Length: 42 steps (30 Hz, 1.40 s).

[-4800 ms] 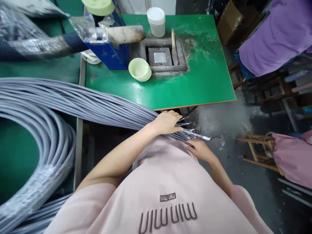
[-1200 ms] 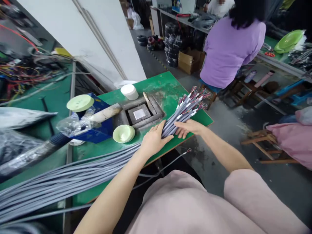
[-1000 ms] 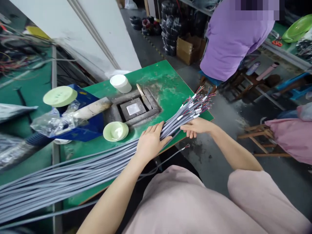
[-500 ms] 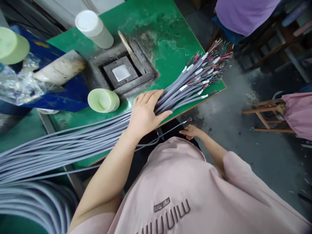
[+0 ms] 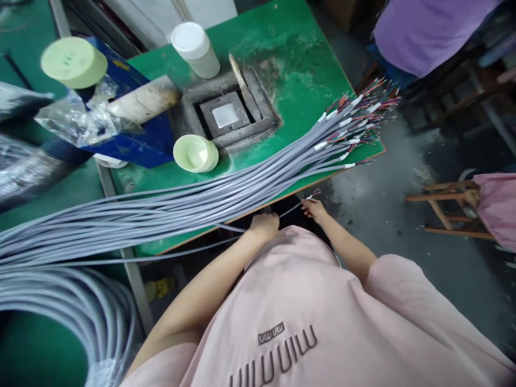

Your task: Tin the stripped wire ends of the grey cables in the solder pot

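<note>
My left hand (image 5: 265, 224) is closed around a single grey cable (image 5: 291, 210) just below the table's front edge. Near that cable's stripped end, my right hand (image 5: 313, 208) pinches it, with thin coloured wires showing past the fingers. A thick bundle of grey cables (image 5: 226, 192) lies along the green table (image 5: 290, 32), its white-banded, stripped ends fanned out at the right corner. One loose cable runs from the left toward my left hand.
A solder pot (image 5: 224, 115) with a flat tool (image 5: 245, 88) is set in the table. Around it stand a green cup (image 5: 195, 154), a white-lidded jar (image 5: 197, 51) and a blue box (image 5: 141, 142). Coiled cable (image 5: 108, 306) lies lower left; a wooden stool (image 5: 441, 209) stands right.
My left hand has left the bundle and moved down to the single cable. My right hand now grips near the cable's end. The view has shifted, so the table items appear further right.
</note>
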Motion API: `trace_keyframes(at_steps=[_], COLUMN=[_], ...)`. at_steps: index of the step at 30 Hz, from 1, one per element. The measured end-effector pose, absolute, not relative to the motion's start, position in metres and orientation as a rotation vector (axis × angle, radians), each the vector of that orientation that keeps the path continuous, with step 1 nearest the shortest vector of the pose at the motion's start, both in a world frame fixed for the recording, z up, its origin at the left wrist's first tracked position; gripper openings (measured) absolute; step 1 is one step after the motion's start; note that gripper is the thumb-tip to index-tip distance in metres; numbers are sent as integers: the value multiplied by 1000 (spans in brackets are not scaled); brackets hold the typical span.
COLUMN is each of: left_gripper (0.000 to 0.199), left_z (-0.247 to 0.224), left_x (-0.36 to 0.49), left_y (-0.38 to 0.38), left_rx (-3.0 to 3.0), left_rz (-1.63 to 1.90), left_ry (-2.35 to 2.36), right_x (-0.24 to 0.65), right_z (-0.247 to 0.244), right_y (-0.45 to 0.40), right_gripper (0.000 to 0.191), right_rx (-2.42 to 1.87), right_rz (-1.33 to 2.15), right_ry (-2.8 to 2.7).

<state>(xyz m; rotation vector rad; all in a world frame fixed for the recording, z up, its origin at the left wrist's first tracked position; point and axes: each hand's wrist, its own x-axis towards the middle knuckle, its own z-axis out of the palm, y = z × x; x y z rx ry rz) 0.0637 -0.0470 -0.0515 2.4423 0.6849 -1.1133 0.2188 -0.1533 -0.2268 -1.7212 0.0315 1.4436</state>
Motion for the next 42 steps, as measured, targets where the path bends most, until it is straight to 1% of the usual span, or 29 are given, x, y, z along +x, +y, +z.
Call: trace_keyframes(at_steps=[2, 3, 6, 9, 12, 14, 15, 18, 19, 21, 24, 28, 30, 34, 36, 38, 40, 42], left_gripper=[28, 23, 26, 29, 30, 31, 30, 33, 34, 33, 29, 31, 29, 20, 18, 20, 20, 24], left_z=[-66, -69, -56, -16, 36, 64, 73, 78, 72, 54, 26, 9, 11, 31, 44, 54, 58, 56], left_x=[64, 63, 62, 62, 59, 55, 53, 52, 55, 66, 85, 93, 91, 82, 79, 77, 76, 75], left_y=[-41, -40, -44, -53, -51, -42, -36, -17, -10, 1, 12, 14, 11, -6, -18, -28, -34, -36], left_rx=[2435, 2452, 2506, 2505, 2280, 2218, 2240, 2410, 2471, 2579, 2730, 2687, 2640, 2462, 2259, 2052, 1870, 1676], left_rz=[-1182, -1182, -1110, -961, -509, -222, -8, 617, 765, 907, 854, 824, 836, 874, 804, 629, 505, 454], left_ry=[677, 663, 559, 377, 27, -25, 31, 360, 462, 564, 510, 541, 555, 625, 578, 515, 509, 543], right_x=[212, 209, 203, 205, 212, 215, 216, 215, 215, 213, 211, 210, 208, 202, 199, 196, 195, 194], right_z=[-220, -217, -208, -201, -195, -191, -188, -181, -178, -170, -147, -92, -61, -18, -7, -2, 1, 4], right_y=[-156, -159, -173, -193, -207, -210, -210, -205, -203, -199, -198, -206, -208, -199, -190, -180, -172, -166], right_gripper=[22, 17, 9, 10, 13, 14, 15, 17, 19, 23, 28, 28, 24, 23, 24, 26, 28, 30], right_rx=[-1645, -1601, -1463, -1356, -1293, -1267, -1257, -1227, -1217, -1198, -1182, -1169, -1163, -1184, -1198, -1200, -1197, -1196], right_rz=[1353, 1306, 1195, 1147, 1129, 1129, 1134, 1162, 1174, 1189, 1183, 1161, 1139, 1129, 1150, 1171, 1196, 1225], right_ry=[77, 99, 163, 226, 266, 266, 257, 193, 161, 84, -51, -246, -492, -666, -737, -850, -960, -1031])
